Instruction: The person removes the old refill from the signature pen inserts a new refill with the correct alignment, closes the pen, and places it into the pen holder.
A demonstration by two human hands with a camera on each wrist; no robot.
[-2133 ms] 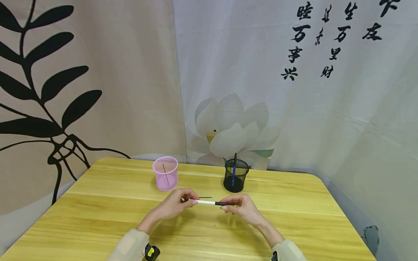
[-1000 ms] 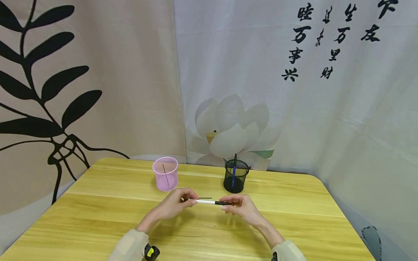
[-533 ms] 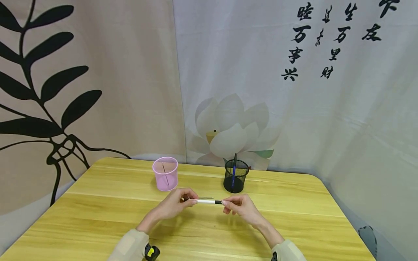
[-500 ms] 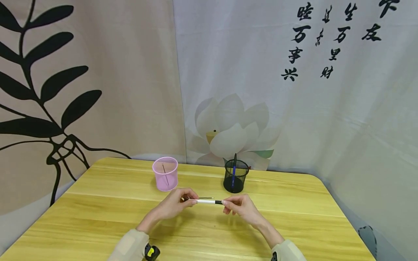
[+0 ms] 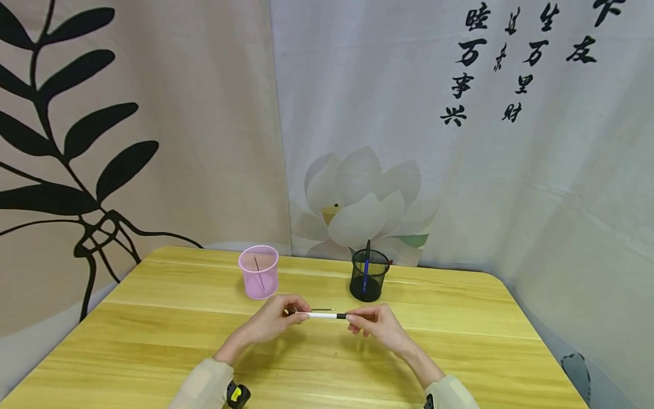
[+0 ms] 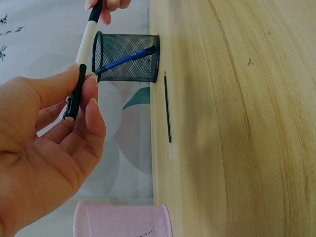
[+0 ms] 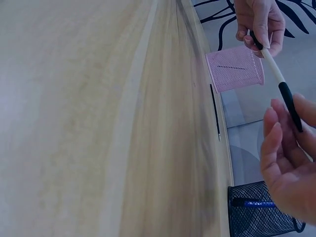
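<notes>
Your left hand [image 5: 273,324] pinches one black end of the pen [image 5: 323,315] between thumb and curled fingers, and your right hand [image 5: 375,325] pinches the other black end the same way. The pen hangs level above the table [image 5: 153,341], stretched between both hands, its white middle bare. Just beyond it, a thin refill [image 5: 323,309] lies flat on the wood. Farther back, the pink mesh cup [image 5: 259,271] stands to the left with a thin stick inside. The black mesh cup [image 5: 369,275] stands to the right and holds a blue pen [image 5: 365,267].
</notes>
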